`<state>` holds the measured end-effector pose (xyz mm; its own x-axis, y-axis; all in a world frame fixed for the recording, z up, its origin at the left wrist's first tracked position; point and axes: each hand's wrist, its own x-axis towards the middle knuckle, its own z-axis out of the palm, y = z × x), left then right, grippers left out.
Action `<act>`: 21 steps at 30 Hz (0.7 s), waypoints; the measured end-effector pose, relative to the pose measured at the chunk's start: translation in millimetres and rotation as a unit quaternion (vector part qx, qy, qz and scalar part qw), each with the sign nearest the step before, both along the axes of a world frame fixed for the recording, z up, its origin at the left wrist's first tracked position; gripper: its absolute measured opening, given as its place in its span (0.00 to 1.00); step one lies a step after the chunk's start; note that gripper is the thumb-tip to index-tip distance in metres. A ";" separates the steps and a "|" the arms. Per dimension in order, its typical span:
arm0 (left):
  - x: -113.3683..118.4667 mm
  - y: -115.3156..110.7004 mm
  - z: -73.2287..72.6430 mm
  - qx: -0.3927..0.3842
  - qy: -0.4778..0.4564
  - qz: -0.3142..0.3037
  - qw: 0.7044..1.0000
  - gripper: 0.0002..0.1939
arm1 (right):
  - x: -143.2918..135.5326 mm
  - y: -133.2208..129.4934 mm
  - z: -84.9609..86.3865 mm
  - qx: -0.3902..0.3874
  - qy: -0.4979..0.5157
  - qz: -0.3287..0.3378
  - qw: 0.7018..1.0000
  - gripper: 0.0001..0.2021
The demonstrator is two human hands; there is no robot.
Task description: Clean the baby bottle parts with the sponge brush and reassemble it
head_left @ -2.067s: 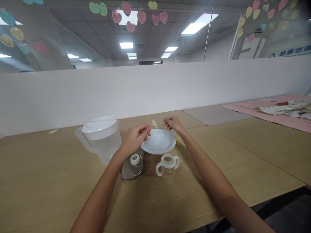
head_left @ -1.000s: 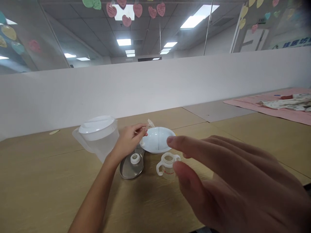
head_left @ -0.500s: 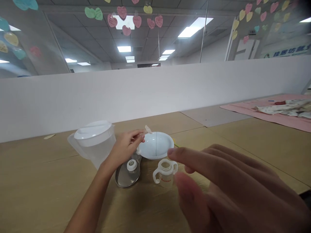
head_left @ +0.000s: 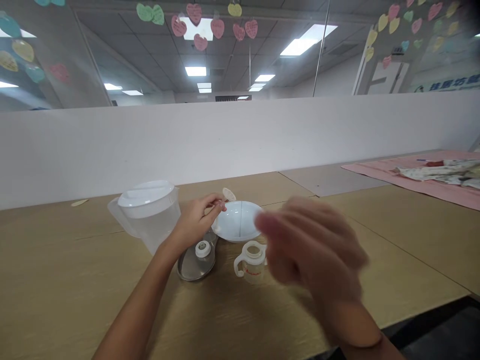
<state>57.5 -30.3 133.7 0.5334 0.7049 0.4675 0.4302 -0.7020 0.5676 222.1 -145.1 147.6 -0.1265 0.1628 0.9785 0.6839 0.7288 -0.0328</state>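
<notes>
My left hand [head_left: 198, 220] is at the left rim of a white bowl [head_left: 240, 235], thumb and fingers closed together. What they grip is mostly hidden; a small pale oval piece [head_left: 228, 194] sticks up just beyond the fingertips. Below this hand lies a metal tray [head_left: 185, 270], bearing a small clear bottle with a white ring top [head_left: 203, 249]. In front of the bowl stands an open-topped clear cup with white handles [head_left: 253, 265] and red print. My right hand [head_left: 315, 250] is raised near the camera, right of the cup, its fingers smeared by motion.
A lidded translucent pitcher [head_left: 150, 215] stands left of my left hand. Behind it lies a flat pale sliver [head_left: 79, 203]. A pink cloth [head_left: 360, 170] with patterned fabric [head_left: 438, 172] lies at the far right. A white wall [head_left: 187, 145] borders the table's back.
My right hand has drawn back from the camera, its fingers now more curled. My left hand stays by the bowl; the pale oval piece shows more of its face. The view has shifted slightly.
</notes>
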 end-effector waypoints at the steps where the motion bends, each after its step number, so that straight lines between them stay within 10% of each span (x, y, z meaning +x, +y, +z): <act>1: 0.8 -0.7 0.2 0.008 -0.015 -0.002 1.000 0.14 | 3.2 15.0 -0.5 0.029 0.010 0.003 1.000 0.10; 8: 10.6 -1.9 -4.8 -0.014 -0.114 -0.031 0.993 0.17 | 21.2 87.9 0.3 -0.379 -0.060 0.076 0.921 0.14; 16: 18.4 -5.3 -11.9 0.006 -0.069 0.026 0.997 0.19 | 18.9 118.3 -17.3 -0.460 0.073 0.249 0.849 0.15; 21: 22.3 -22.9 -16.3 0.045 0.176 0.125 0.975 0.24 | 38.3 129.8 -19.6 -0.487 0.144 0.250 0.824 0.14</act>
<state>79.9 -53.2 117.3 0.4889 0.7976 0.3533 0.7510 -0.5908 0.2947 260.3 -15.3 128.0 -0.2013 0.8872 0.4151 0.1684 0.4488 -0.8776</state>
